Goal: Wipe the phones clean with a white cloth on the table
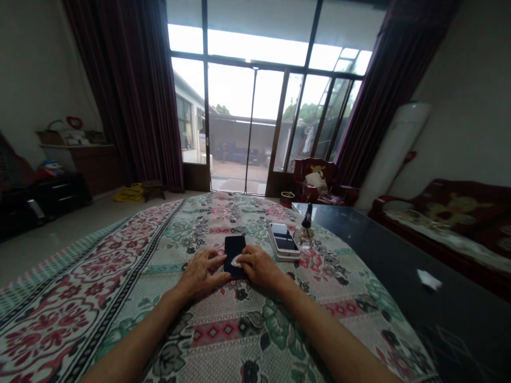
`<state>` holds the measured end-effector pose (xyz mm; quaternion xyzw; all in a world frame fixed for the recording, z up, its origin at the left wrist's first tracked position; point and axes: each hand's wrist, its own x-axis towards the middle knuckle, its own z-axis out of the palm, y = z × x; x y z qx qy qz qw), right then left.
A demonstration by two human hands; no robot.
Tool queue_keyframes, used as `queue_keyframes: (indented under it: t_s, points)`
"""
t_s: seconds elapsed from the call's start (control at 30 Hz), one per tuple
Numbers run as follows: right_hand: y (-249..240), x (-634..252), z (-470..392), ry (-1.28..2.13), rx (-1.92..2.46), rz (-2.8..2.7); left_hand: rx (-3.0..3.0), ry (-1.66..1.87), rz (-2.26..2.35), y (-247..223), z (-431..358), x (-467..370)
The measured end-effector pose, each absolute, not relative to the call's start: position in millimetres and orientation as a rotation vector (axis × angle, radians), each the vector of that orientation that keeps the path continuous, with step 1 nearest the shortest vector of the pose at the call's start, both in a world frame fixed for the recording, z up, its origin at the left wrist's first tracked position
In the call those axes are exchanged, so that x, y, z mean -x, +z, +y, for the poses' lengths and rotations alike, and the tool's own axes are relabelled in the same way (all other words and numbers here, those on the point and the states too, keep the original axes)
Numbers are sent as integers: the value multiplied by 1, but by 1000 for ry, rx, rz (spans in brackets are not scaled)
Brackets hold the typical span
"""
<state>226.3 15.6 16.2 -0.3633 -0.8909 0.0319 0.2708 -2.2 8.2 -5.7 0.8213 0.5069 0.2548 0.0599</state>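
A dark phone (235,246) lies flat on the patterned cloth in front of me. My left hand (203,272) rests at its left edge, thumb and fingers apart and touching its side. My right hand (257,264) pinches a small white wad (236,261) and presses it on the dark surface from the right. Right of that hand lies a stack of phones (285,242), the top one with a dark screen and white border. Beside the stack stands a small clear container (305,238) with a black upright piece (307,217).
The patterned cloth (223,314) spreads under both arms. To the right is a dark glossy table (383,266) with a crumpled white piece (429,280) on it. A wooden chair (315,178), a sofa (451,213) and glass doors stand farther back.
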Motion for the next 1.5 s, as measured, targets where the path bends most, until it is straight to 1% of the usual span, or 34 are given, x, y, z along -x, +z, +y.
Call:
queue_keyframes:
  t_s: [0.2, 0.3, 0.53, 0.63, 0.77, 1.07, 1.5]
  points:
    - [23, -207, 65, 60, 1216, -2419, -2534, 760, 1483, -6, 9, 2]
    - [27, -195, 85, -13, 1360, -2422, -2548, 762, 1468, -5, 9, 3]
    - [28, -171, 94, -59, 1476, -2393, -2564, 750, 1476, -4, 8, 2]
    - [28, -174, 81, -91, 1431, -2431, -2543, 768, 1515, -5, 8, 1]
    - [28, -186, 55, -127, 1259, -2523, -2517, 796, 1533, -8, 8, 2]
    - [27, -198, 3, -58, 993, -2610, -2531, 792, 1541, -11, 9, 2]
    - [30, -200, -8, 88, 972, -2577, -2562, 795, 1472, -10, 7, 5]
